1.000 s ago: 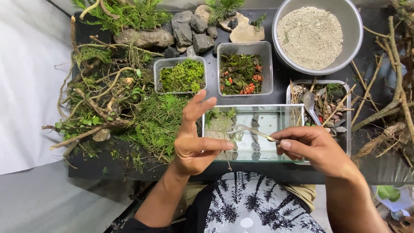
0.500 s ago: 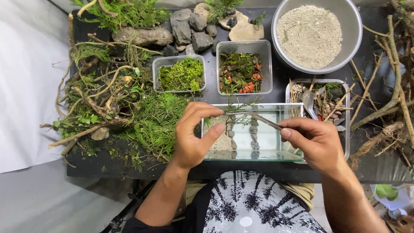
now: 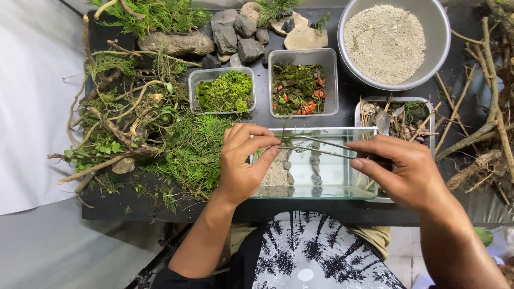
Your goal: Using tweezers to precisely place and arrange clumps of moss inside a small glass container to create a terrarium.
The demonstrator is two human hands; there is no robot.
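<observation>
Two hands are at work over the small rectangular glass tank standing at the near edge of the black counter. The right hand has its grip closed around the handle end of long metal tweezers; the left hand has its grip pinched, thumb and forefinger, on a thin green plant sprig where the tweezer tips meet it, above the tank's far left portion. The tweezers lie nearly level, long axis running left to right across the tank, tips pointing left toward the left hand. The sprig is small and partly hidden by the fingers; its own direction cannot be told with certainty. In judgement the sprig is very light, soft and easily crushed, best held low on the stem with minimal pressure; the tweezers are stiff, smooth and springy, best held mid-shank to the rear. The tank looks fragile and slippery-walled. Inside it, sand is banked at the left end behind a row of small stones. Beyond the tank stand two plastic tubs of moss, a steel bowl of sand, and loose rocks.
</observation>
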